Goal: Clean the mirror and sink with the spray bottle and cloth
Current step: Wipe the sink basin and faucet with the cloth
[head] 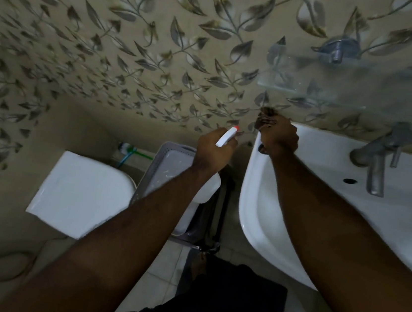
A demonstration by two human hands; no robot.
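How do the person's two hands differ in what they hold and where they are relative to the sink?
The left hand grips a white spray bottle with a red nozzle; the right hand grips a dark cloth. The left hand is in the air to the left of the sink, clear of it; the right hand is at the sink's back left corner, by the wall. Both are curled around a cleaning tool.
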